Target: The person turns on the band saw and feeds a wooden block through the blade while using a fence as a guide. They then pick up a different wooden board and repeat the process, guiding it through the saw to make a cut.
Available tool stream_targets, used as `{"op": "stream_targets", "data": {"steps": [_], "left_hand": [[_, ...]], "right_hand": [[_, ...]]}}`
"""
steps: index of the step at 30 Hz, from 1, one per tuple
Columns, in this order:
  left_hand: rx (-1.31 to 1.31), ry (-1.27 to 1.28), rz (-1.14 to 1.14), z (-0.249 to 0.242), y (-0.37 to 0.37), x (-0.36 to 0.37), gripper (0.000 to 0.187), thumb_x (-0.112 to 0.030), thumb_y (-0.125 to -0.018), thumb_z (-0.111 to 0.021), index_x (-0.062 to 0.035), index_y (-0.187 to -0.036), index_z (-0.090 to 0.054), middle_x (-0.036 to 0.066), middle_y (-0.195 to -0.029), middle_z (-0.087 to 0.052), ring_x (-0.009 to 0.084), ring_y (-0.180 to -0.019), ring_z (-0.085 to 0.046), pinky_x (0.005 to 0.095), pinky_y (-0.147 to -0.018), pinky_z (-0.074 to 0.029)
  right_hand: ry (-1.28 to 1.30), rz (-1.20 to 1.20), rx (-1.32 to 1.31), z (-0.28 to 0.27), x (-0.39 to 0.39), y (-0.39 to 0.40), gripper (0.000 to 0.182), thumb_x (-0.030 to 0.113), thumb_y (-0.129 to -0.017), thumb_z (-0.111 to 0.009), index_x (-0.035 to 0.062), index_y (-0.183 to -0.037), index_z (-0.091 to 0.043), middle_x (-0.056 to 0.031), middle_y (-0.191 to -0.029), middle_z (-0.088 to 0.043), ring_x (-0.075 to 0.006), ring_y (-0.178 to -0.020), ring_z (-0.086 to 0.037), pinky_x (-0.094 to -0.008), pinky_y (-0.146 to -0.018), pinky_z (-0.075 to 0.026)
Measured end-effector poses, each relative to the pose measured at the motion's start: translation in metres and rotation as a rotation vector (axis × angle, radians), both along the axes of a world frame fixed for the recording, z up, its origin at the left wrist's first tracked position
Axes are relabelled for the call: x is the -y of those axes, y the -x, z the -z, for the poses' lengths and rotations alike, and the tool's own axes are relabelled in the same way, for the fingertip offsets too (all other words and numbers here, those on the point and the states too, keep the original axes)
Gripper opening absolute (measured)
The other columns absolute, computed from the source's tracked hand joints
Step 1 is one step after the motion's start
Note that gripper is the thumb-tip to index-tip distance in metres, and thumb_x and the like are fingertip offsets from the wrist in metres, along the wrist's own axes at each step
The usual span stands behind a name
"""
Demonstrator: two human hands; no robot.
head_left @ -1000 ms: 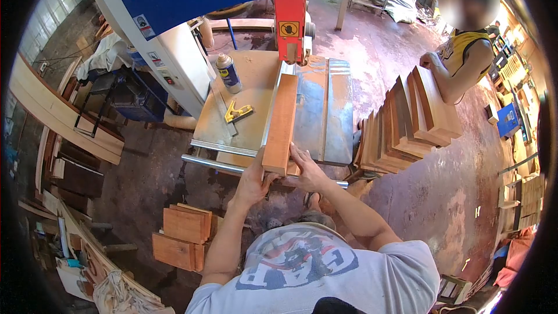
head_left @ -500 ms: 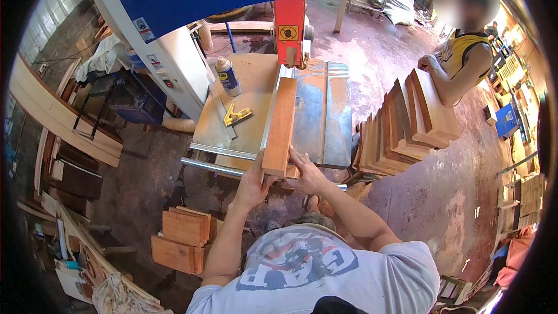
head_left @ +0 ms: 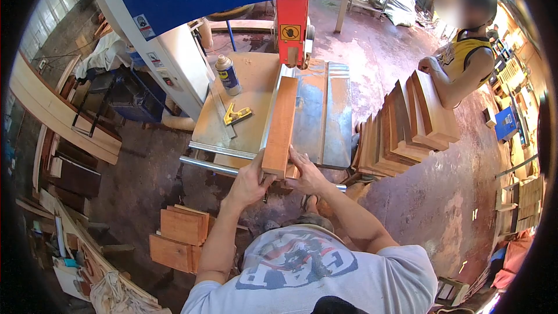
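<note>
The board (head_left: 280, 122) lies on the table (head_left: 309, 131) beside the fence (head_left: 286, 71); the left hand (head_left: 251, 182) curls closed round its near end; the right hand (head_left: 308, 175), part-curled, meets its right side, grip unclear. Steadying seems in hand; any push calls for even pressure.

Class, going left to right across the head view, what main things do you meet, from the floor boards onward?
Reddish-brown floor boards, left hand, held board, right hand, stacked planks, blue box-like object.
</note>
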State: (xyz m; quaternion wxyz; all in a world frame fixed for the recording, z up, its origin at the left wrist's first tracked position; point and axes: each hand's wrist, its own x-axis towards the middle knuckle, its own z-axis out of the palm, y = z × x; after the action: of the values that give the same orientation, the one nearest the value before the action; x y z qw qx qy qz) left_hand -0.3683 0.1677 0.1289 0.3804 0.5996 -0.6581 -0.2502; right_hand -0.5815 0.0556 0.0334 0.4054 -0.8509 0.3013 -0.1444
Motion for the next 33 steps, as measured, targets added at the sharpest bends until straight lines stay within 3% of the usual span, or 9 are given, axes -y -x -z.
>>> {"op": "stream_targets", "data": {"steps": [4,10,13,16,19,27,33], "left_hand": [[-0.007,-0.09,-0.063,-0.014,0.004,0.003,0.066,-0.011,-0.087,-0.08,-0.0022,-0.146,-0.051,0.03,-0.116,-0.07,0.05,-0.114,-0.066,0.0505,-0.09,-0.056],[0.027,-0.074,-0.045,-0.011,0.002,0.007,0.064,-0.003,-0.087,-0.077,-0.0029,-0.145,-0.049,0.031,-0.114,-0.069,0.0517,-0.11,-0.066,0.0557,-0.088,-0.057],[-0.029,-0.068,-0.069,-0.014,0.003,0.007,0.058,-0.005,-0.085,-0.079,-0.0016,-0.139,-0.058,0.029,-0.115,-0.071,0.0489,-0.113,-0.067,0.0498,-0.089,-0.057],[-0.023,-0.05,-0.072,-0.008,0.002,0.008,0.058,-0.005,-0.085,-0.079,-0.0015,-0.139,-0.057,0.029,-0.114,-0.071,0.0481,-0.113,-0.067,0.0493,-0.088,-0.057],[-0.013,-0.065,-0.042,-0.008,0.001,0.008,0.063,-0.002,-0.087,-0.076,-0.003,-0.144,-0.049,0.031,-0.114,-0.07,0.0521,-0.109,-0.066,0.0562,-0.088,-0.057],[-0.001,-0.068,-0.02,-0.017,0.002,0.007,0.064,-0.001,-0.088,-0.073,-0.0031,-0.147,-0.046,0.033,-0.115,-0.068,0.0534,-0.111,-0.064,0.0576,-0.088,-0.055],[0.026,-0.1,0.012,-0.019,-0.004,0.008,0.06,-0.002,-0.091,-0.068,-0.0028,-0.147,-0.045,0.034,-0.119,-0.066,0.0546,-0.113,-0.061,0.0585,-0.091,-0.052]], "right_hand": [[0.001,0.015,0.026,-0.007,0.0,-0.001,0.111,0.022,-0.082,-0.082,-0.0048,-0.165,-0.014,-0.0289,-0.165,-0.034,-0.0405,-0.153,-0.035,-0.0554,-0.128,-0.022],[-0.015,0.03,0.031,-0.014,0.001,-0.002,0.11,0.021,-0.082,-0.081,-0.0061,-0.165,-0.014,-0.0298,-0.159,-0.042,-0.0419,-0.148,-0.041,-0.0535,-0.125,-0.028],[-0.05,0.025,0.014,-0.016,0.003,-0.003,0.111,0.023,-0.082,-0.082,-0.0067,-0.165,-0.013,-0.0294,-0.16,-0.042,-0.0424,-0.147,-0.044,-0.054,-0.124,-0.03],[-0.027,0.021,0.006,-0.014,0.004,-0.003,0.113,0.026,-0.083,-0.082,-0.0064,-0.165,-0.012,-0.0285,-0.161,-0.041,-0.0428,-0.145,-0.045,-0.0557,-0.124,-0.029],[-0.021,0.017,0.008,-0.013,0.005,-0.003,0.114,0.029,-0.083,-0.083,-0.0055,-0.165,-0.011,-0.0275,-0.162,-0.04,-0.0426,-0.145,-0.046,-0.0574,-0.125,-0.028],[-0.041,0.028,0.001,-0.014,0.004,-0.003,0.114,0.029,-0.083,-0.083,-0.0044,-0.166,-0.011,-0.0267,-0.164,-0.038,-0.0407,-0.148,-0.044,-0.0577,-0.126,-0.026],[-0.027,0.047,0.032,-0.011,0.004,-0.002,0.111,0.024,-0.081,-0.082,-0.003,-0.166,-0.016,-0.0266,-0.161,-0.041,-0.0419,-0.137,-0.052,-0.0498,-0.121,-0.037]]}}
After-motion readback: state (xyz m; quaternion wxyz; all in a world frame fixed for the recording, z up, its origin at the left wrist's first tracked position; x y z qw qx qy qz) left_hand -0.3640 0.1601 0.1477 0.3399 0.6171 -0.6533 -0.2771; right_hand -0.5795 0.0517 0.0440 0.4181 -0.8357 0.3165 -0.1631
